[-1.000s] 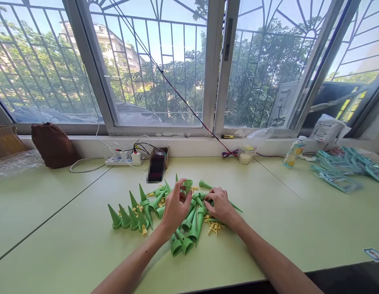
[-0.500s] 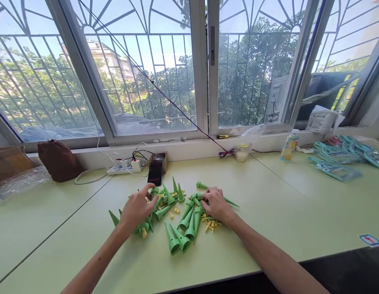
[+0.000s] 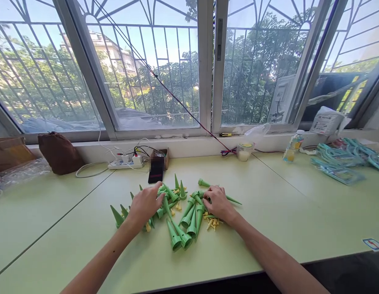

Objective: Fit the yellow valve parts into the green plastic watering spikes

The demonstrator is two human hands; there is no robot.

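Observation:
A heap of green plastic cone spikes (image 3: 186, 216) lies on the pale green table (image 3: 269, 212), mixed with small yellow pegs (image 3: 214, 223). My left hand (image 3: 144, 206) rests knuckles-up on the left part of the heap, fingers curled down among the cones; what they grip is hidden. My right hand (image 3: 218, 203) sits on the right part of the heap, fingers bent over a long green spike (image 3: 230, 199) and the cones beside it. A few cones (image 3: 118, 216) stand upright at the left of my left hand.
Behind the heap stand a dark phone (image 3: 155, 171), a power strip (image 3: 124, 162) with cables, and a brown pouch (image 3: 59, 153). A small jar (image 3: 243, 152), a bottle (image 3: 292, 149) and teal packets (image 3: 342, 161) lie along the back right. Barred windows rise behind.
My left hand went from the heap's middle out to the left and has now settled back onto the cones a little nearer the middle. My right hand stayed in place.

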